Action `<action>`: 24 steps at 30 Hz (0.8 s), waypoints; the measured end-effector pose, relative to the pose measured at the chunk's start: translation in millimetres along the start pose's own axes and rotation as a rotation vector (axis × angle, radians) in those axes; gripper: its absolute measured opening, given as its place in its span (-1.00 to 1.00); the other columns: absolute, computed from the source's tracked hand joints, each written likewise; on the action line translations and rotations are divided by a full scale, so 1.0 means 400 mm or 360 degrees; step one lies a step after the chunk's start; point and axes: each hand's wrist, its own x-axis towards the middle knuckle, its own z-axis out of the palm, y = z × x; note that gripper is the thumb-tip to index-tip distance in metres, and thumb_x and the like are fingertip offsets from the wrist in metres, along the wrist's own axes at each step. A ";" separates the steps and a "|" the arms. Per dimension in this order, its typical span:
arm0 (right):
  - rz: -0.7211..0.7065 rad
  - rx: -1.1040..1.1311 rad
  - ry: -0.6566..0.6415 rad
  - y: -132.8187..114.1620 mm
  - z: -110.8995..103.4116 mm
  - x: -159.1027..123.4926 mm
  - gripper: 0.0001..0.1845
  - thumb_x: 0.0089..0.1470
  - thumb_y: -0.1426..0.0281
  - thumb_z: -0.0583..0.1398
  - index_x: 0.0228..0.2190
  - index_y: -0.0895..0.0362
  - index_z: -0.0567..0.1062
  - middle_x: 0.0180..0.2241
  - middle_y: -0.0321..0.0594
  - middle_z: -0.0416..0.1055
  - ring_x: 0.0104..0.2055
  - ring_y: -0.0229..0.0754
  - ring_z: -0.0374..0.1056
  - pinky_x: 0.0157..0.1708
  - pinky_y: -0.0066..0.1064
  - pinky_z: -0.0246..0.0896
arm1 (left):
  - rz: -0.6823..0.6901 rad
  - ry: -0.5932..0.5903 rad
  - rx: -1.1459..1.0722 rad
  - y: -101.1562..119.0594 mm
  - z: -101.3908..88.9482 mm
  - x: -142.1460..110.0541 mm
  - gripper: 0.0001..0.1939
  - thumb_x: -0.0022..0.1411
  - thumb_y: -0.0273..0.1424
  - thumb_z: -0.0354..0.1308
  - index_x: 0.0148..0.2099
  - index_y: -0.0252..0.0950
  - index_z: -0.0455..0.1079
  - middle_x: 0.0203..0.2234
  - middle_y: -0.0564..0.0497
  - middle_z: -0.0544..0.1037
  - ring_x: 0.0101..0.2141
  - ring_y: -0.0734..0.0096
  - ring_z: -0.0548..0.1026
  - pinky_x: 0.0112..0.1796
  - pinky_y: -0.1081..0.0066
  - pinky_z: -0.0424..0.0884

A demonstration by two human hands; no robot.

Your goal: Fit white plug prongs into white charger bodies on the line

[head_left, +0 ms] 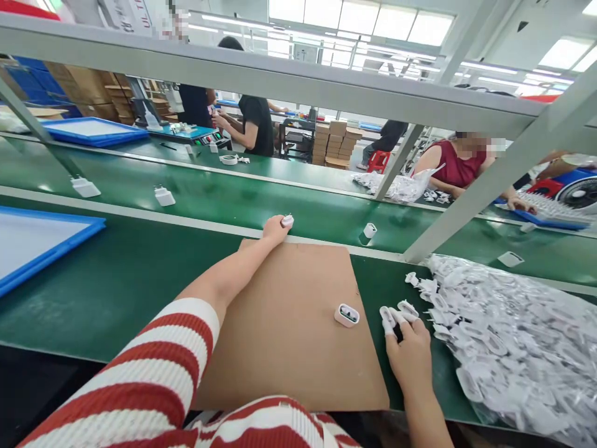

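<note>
My left hand [275,231] reaches out over the far edge of the cardboard sheet [298,354], its fingers closed on a white plug charger [288,221] above the green belt. An open white charger housing [347,315], with dark parts showing inside, lies on the right side of the cardboard. To the right of that sheet, my right hand [411,348] is low over the green table, white covers on its fingertips. Its fingers are closed at a small white oval plastic cover [408,309]. The bagged pile of similar white covers [517,348] lies just right of this hand.
Several chargers sit along the green belt [233,202], among them a white charger [370,231]. At left is a blue-rimmed tray [51,218]. A slanted metal post [480,180] and an overhead beam [280,81] cross the view. People work across the belt.
</note>
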 end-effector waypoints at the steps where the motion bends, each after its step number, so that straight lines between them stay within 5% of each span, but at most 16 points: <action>1: -0.0002 0.0096 -0.0015 -0.006 -0.006 0.000 -0.66 0.21 0.26 0.10 -0.12 0.18 0.54 -0.07 0.10 0.37 0.06 0.16 0.30 0.05 0.03 0.24 | -0.0053 0.0029 0.0021 -0.001 0.009 0.011 -0.77 0.18 -0.34 0.28 -0.10 -0.23 0.48 -0.12 -0.12 0.58 -0.03 0.04 0.49 -0.03 0.24 0.39; 4: 0.0060 0.0379 -0.0087 -0.034 -0.027 0.005 -0.73 0.20 0.27 0.17 -0.11 0.10 0.53 0.00 0.00 0.42 0.08 0.07 0.35 0.09 -0.03 0.27 | -0.0204 0.0169 0.0090 0.008 0.029 0.023 -0.52 0.13 -0.30 0.35 0.08 -0.27 0.40 0.00 -0.24 0.52 0.10 -0.12 0.42 0.06 0.10 0.36; 6: 0.0093 0.0527 -0.0108 -0.056 -0.041 0.010 -0.80 0.16 0.30 0.22 -0.17 0.06 0.52 -0.05 -0.08 0.48 0.03 0.00 0.40 0.03 -0.13 0.33 | -0.0264 0.0342 0.0146 0.028 0.040 0.023 -0.24 0.12 -0.25 0.37 0.29 -0.34 0.19 0.24 -0.38 0.30 0.27 -0.22 0.21 0.18 -0.03 0.25; 9: 0.0056 0.0666 -0.0048 -0.085 -0.059 0.018 -0.87 0.12 0.35 0.25 -0.24 0.06 0.48 -0.14 -0.14 0.50 -0.08 -0.08 0.42 -0.09 -0.25 0.36 | 0.0020 0.0513 0.0205 0.085 0.069 0.017 -0.10 0.21 -0.21 0.30 0.42 -0.37 -0.06 0.40 -0.38 -0.03 0.40 -0.17 -0.08 0.32 -0.08 -0.03; 12: 0.0069 0.0669 -0.0035 -0.099 -0.069 0.022 -0.89 0.16 0.31 0.26 -0.27 0.07 0.48 -0.26 -0.21 0.47 -0.27 -0.17 0.35 -0.25 -0.34 0.32 | 0.0501 0.0176 0.0211 0.168 0.134 0.016 -0.34 0.29 -0.22 0.21 0.34 -0.31 0.13 0.35 -0.26 0.15 0.37 -0.05 0.04 0.35 0.04 -0.04; 14: 0.0111 0.0632 -0.0093 -0.100 -0.068 0.022 -0.86 0.20 0.26 0.26 -0.29 0.07 0.51 -0.31 -0.24 0.45 -0.33 -0.20 0.32 -0.33 -0.37 0.28 | 0.0612 -0.0129 0.0213 0.228 0.197 0.020 -0.36 0.26 -0.15 0.24 0.30 -0.26 0.23 0.28 -0.20 0.30 0.31 -0.01 0.17 0.31 0.12 0.11; 19: 0.0121 0.0609 -0.0138 -0.086 -0.051 0.014 -0.79 0.26 0.21 0.21 -0.23 0.07 0.57 -0.26 -0.16 0.52 -0.26 -0.14 0.41 -0.28 -0.32 0.35 | 0.0517 -0.0539 0.0249 0.359 0.357 0.037 0.11 -0.05 0.12 0.43 0.38 -0.33 0.13 0.33 -0.35 0.22 0.32 -0.24 0.14 0.24 0.05 0.22; 24: 0.0053 0.0623 -0.0199 -0.076 -0.038 0.013 -0.72 0.23 0.17 0.24 -0.11 0.05 0.59 -0.17 -0.10 0.56 -0.14 -0.04 0.49 -0.17 -0.21 0.44 | 0.0361 -0.0609 0.0282 0.417 0.425 0.033 -0.36 0.22 -0.04 0.31 0.19 -0.32 0.32 0.19 -0.34 0.39 0.23 -0.16 0.27 0.18 0.05 0.26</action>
